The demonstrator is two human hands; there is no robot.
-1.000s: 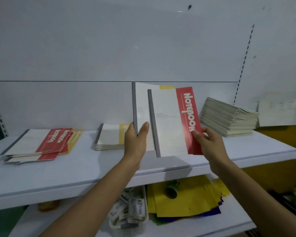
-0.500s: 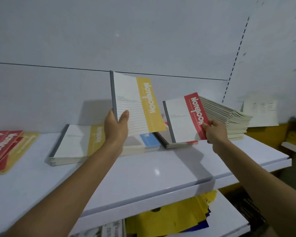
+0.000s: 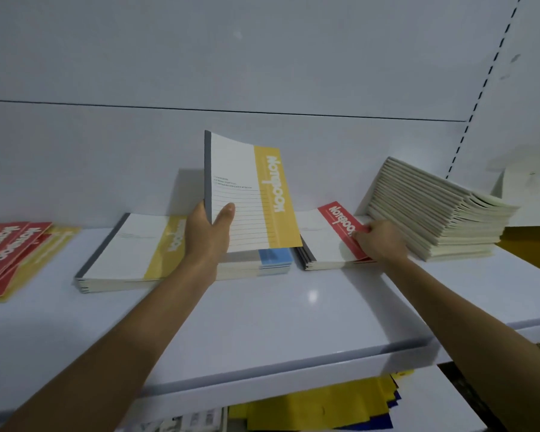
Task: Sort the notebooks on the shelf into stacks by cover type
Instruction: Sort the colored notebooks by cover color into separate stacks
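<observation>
While left hand [image 3: 208,235] grips yellow notebook [image 3: 253,194], right hand [image 3: 379,241] pinches red notebook [image 3: 337,219], white shelf [image 3: 262,322], pale wall [image 3: 262,57].

In mid-frame the left hand [image 3: 209,235] grips a yellow-banded notebook [image 3: 247,194] by its lower grey spine, thumb on the cover, holding it upright above a yellow-topped stack [image 3: 128,254] and a blue-topped stack [image 3: 275,260] lying side by side on the white shelf [image 3: 262,322]. Right of centre the right hand [image 3: 379,243] holds the outer edge of a red-banded notebook [image 3: 337,219] lying on top of a low stack [image 3: 325,265], just beside a tall slanting pile of cream covers [image 3: 434,219]. Red notebooks [image 3: 10,247] fan out at the left edge, and yellow sheets [image 3: 318,410] show on the shelf below.
</observation>
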